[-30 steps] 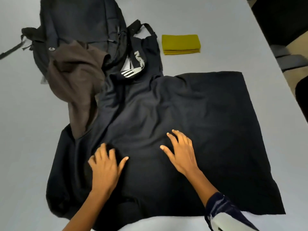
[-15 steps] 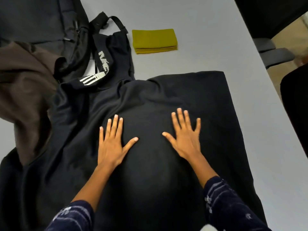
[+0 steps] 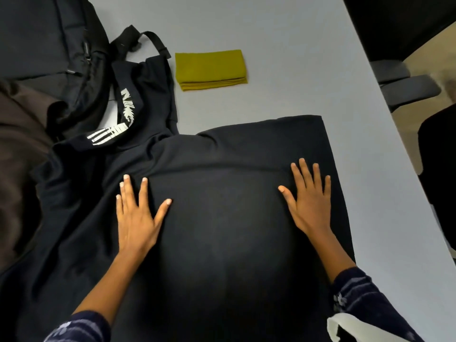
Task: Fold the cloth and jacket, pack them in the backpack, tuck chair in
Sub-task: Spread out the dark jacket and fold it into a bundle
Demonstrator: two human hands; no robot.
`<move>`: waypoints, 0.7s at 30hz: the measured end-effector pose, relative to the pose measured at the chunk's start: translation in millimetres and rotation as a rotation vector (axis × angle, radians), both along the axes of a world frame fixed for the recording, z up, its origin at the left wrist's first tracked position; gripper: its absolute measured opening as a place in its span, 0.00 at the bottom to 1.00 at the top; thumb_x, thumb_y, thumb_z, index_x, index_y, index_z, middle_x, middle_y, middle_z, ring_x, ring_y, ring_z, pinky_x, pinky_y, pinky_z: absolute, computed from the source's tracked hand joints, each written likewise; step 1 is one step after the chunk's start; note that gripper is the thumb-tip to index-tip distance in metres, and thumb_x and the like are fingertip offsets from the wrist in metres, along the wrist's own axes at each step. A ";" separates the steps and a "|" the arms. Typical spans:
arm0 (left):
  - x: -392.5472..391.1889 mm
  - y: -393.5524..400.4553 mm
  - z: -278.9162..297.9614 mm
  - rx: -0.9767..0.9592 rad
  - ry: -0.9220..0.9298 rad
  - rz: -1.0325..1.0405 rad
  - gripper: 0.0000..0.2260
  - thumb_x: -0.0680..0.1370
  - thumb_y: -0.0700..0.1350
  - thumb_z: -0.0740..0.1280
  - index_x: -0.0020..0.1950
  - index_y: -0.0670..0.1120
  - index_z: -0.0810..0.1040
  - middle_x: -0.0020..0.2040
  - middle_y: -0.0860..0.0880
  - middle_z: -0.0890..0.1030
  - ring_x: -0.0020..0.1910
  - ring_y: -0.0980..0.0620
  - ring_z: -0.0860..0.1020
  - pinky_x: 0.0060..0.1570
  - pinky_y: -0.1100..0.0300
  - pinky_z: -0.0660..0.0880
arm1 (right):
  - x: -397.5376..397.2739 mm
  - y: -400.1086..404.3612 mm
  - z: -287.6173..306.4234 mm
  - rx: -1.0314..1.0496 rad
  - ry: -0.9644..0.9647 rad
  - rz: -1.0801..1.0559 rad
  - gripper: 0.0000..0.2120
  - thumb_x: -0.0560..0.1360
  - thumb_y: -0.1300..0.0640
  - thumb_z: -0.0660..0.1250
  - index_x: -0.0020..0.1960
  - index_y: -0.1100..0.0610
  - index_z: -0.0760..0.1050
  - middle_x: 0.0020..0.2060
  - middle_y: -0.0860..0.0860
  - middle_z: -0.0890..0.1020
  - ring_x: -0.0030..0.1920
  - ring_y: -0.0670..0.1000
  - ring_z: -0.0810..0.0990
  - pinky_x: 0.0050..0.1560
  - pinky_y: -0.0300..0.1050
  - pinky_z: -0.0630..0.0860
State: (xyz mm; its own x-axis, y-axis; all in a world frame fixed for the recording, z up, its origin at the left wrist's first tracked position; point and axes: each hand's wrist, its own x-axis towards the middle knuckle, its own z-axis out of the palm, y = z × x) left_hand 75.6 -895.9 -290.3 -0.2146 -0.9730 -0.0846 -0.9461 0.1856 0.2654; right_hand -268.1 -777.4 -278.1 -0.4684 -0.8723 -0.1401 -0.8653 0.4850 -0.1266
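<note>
Both hands, left hand (image 3: 134, 218) and right hand (image 3: 309, 206), lie flat with straight fingers on the black jacket (image 3: 222, 218); folded yellow cloth (image 3: 211, 69) at 12 o'clock.

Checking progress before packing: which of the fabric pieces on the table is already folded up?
The small mustard-yellow cloth, a neat layered rectangle lying alone. The black jacket is spread flat under both hands, and the brown garment lies crumpled.

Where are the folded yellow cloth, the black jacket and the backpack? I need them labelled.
folded yellow cloth (image 3: 210, 67): head view, middle of its top layer.
black jacket (image 3: 222, 218): head view, flat body panel between the hands.
backpack (image 3: 44, 40): head view, dark front panel.
</note>
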 end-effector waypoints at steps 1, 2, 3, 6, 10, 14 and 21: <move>-3.1 -1.3 2.2 -0.025 0.008 -0.009 0.33 0.78 0.63 0.57 0.74 0.40 0.61 0.77 0.39 0.50 0.76 0.39 0.50 0.74 0.44 0.49 | 1.8 -7.3 3.1 -0.051 -0.012 -0.023 0.32 0.77 0.36 0.46 0.75 0.54 0.60 0.75 0.53 0.59 0.76 0.57 0.51 0.75 0.58 0.47; -7.8 -4.4 5.7 -0.065 0.006 -0.050 0.31 0.77 0.60 0.56 0.71 0.39 0.65 0.77 0.38 0.53 0.76 0.39 0.51 0.73 0.45 0.49 | 5.1 -17.8 6.7 -0.116 -0.029 -0.036 0.31 0.78 0.38 0.49 0.72 0.57 0.65 0.73 0.56 0.64 0.76 0.58 0.54 0.75 0.57 0.49; -13.9 -8.6 10.0 -0.113 0.001 -0.123 0.27 0.77 0.57 0.55 0.68 0.38 0.68 0.76 0.39 0.56 0.76 0.39 0.52 0.73 0.45 0.50 | 8.4 -30.4 10.9 -0.184 -0.059 -0.035 0.28 0.79 0.41 0.51 0.70 0.59 0.67 0.71 0.58 0.67 0.75 0.58 0.56 0.75 0.57 0.51; -38.1 -32.1 23.4 -0.219 0.036 -0.351 0.18 0.79 0.47 0.55 0.62 0.38 0.74 0.73 0.40 0.65 0.74 0.41 0.59 0.71 0.46 0.58 | 11.8 -77.4 22.1 -0.302 -0.166 0.033 0.19 0.81 0.54 0.56 0.69 0.60 0.68 0.72 0.58 0.67 0.74 0.58 0.59 0.74 0.57 0.57; -70.9 -90.3 47.9 -0.200 0.115 -0.399 0.15 0.78 0.37 0.58 0.63 0.41 0.75 0.69 0.44 0.72 0.62 0.42 0.72 0.55 0.49 0.70 | -11.7 -137.7 33.5 -0.210 -0.198 0.075 0.25 0.77 0.67 0.57 0.73 0.57 0.63 0.74 0.54 0.62 0.68 0.59 0.67 0.66 0.57 0.67; -84.2 -157.3 57.1 -0.130 -0.136 -0.539 0.31 0.69 0.29 0.60 0.71 0.48 0.68 0.72 0.50 0.68 0.60 0.44 0.71 0.49 0.53 0.65 | -46.3 -164.7 35.4 0.089 0.067 0.113 0.28 0.73 0.65 0.63 0.72 0.53 0.64 0.68 0.56 0.69 0.64 0.61 0.64 0.62 0.57 0.63; -59.5 -225.1 65.8 0.025 -0.486 -0.576 0.17 0.76 0.42 0.64 0.66 0.45 0.73 0.61 0.42 0.71 0.59 0.40 0.71 0.57 0.47 0.71 | -79.3 -161.9 31.7 0.002 0.246 0.034 0.12 0.75 0.64 0.60 0.51 0.55 0.80 0.46 0.56 0.78 0.51 0.59 0.71 0.51 0.52 0.62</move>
